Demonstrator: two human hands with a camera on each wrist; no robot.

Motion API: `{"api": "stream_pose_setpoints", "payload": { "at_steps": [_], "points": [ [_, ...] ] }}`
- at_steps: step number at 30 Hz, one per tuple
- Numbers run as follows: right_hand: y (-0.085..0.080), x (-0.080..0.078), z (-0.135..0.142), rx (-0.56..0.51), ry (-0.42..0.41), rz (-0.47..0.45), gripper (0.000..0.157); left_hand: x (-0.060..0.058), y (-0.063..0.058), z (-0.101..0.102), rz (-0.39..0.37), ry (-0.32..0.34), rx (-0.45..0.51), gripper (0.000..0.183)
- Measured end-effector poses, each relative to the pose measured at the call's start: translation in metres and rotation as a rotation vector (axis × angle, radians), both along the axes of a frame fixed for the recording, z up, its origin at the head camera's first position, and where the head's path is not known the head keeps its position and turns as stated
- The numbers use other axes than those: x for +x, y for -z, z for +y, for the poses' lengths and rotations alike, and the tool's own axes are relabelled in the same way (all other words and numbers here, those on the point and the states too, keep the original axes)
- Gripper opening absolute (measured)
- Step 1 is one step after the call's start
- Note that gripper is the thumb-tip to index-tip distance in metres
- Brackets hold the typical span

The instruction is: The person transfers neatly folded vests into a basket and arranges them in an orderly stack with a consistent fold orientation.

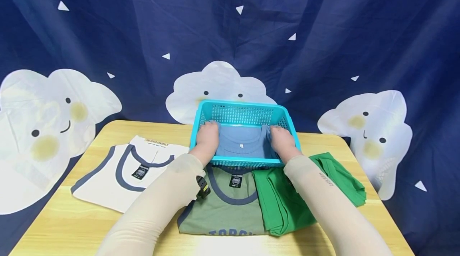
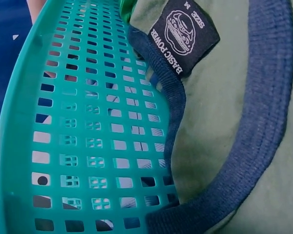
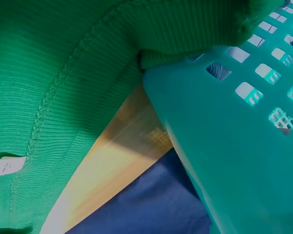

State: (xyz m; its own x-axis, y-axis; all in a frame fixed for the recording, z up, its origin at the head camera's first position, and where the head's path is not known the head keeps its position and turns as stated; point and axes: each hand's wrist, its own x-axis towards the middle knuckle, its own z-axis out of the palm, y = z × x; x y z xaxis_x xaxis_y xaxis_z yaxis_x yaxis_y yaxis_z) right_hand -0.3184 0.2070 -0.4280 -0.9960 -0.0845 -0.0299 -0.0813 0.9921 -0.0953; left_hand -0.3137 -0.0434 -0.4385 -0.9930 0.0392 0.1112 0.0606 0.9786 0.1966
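Note:
A blue folded shirt (image 1: 238, 142) lies inside a turquoise plastic basket (image 1: 248, 162), its collar toward the far side. My left hand (image 1: 208, 135) reaches over the near rim and grips the shirt's left shoulder. At the other shoulder, my right hand (image 1: 282, 140) holds a bunched bit of the same cloth. The fingertips of both hands are hidden down in the basket. Seen from the left wrist, the basket's perforated wall (image 2: 88, 117) stands right beside a green-grey shirt (image 2: 210, 97). A smooth basket corner (image 3: 200, 126) shows in the right wrist view, without the hand.
The green-grey shirt (image 1: 230, 216) with a navy collar lies before the basket. To its right is a bright green garment (image 1: 284, 204), partly under my right forearm. A white shirt (image 1: 108, 176) with navy trim lies left on the wooden table (image 1: 57, 224). A dark blue curtain (image 1: 143, 28) hangs behind.

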Motion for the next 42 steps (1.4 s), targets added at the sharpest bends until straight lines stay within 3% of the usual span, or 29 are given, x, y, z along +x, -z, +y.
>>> {"api": "stream_pose_setpoints", "payload": {
  "at_steps": [20, 26, 35, 42],
  "points": [
    [-0.001, 0.003, -0.001, 0.066, 0.005, -0.024, 0.029, 0.006, -0.005, 0.002, -0.130, -0.002, -0.058, 0.020],
    [-0.001, 0.002, 0.000, 0.061, 0.006, -0.025, 0.028, 0.007, -0.007, 0.003, -0.143, 0.003, -0.085, 0.019],
    [-0.010, 0.012, 0.000, 0.037, 0.016, -0.012, 0.028, 0.015, -0.019, 0.003, -0.165, 0.013, -0.121, 0.020],
    [-0.014, 0.020, 0.001, 0.016, -0.001, -0.020, 0.026, 0.022, -0.023, -0.002, -0.135, 0.045, -0.105, 0.020]
  ]
}}
